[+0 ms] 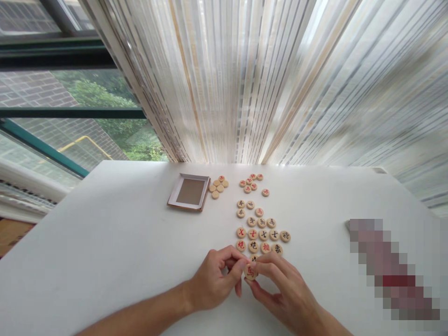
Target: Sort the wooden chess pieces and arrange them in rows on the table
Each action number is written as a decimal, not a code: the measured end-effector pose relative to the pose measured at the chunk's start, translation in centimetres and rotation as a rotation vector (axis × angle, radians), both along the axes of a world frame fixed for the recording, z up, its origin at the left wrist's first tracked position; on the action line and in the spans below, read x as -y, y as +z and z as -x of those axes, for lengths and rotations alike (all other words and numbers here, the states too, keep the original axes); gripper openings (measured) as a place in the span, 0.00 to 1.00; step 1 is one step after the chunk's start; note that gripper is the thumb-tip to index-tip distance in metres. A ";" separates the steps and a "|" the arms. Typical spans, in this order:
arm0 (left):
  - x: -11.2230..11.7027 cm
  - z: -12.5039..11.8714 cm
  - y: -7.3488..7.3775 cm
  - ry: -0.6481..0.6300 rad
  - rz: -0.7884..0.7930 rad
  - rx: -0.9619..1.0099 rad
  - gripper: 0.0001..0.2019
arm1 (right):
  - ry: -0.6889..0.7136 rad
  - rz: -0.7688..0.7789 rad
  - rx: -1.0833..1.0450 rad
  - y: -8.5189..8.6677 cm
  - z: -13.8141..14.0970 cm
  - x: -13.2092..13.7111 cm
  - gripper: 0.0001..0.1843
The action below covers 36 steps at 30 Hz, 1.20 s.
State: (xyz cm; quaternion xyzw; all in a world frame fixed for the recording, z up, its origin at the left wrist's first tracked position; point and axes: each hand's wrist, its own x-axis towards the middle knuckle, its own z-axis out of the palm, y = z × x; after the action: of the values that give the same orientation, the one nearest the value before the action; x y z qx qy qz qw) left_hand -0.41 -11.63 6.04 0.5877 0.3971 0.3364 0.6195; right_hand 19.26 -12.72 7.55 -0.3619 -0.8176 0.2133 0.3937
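A round wooden Chinese chess piece (250, 272) with a red character is held up over the near part of the table, its face toward me. My right hand (285, 289) grips it between thumb and fingers. At its upper left edge, the thumb and index finger of my left hand (217, 279) are pinched together on it. Just beyond my fingertips lie rows of face-up pieces, among them a red piece (241, 245), a black piece (253, 247) and another black piece (277, 250). One more black piece (254, 258) is partly covered by my fingers.
A shallow square box part (206, 192) lies at the far left of the pieces. Beside it sit several mostly blank-side-up pieces (220, 188). More red pieces (248, 189) lie farther back. A blurred-out long object (392, 270) is on the white table (105, 242) at right.
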 end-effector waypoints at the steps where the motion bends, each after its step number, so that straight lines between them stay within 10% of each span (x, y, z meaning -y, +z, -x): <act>1: 0.0 0.0 0.0 -0.002 -0.021 -0.005 0.14 | -0.010 0.001 -0.007 0.0 -0.1 -0.1 0.13; 21: -0.1 -0.2 0.0 0.034 -0.096 0.065 0.13 | -0.015 0.131 -0.062 0.1 -0.7 -0.4 0.16; 36: 0.7 -0.1 0.3 -0.028 -0.674 -0.161 0.15 | -0.063 0.262 -0.082 0.3 -0.6 0.0 0.10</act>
State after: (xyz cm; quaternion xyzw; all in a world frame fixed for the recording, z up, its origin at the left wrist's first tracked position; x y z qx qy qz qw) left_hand -0.28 -12.30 6.34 0.7893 0.3032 0.3925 0.3621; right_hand 19.83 -12.71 7.81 -0.4267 -0.7541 0.3203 0.3829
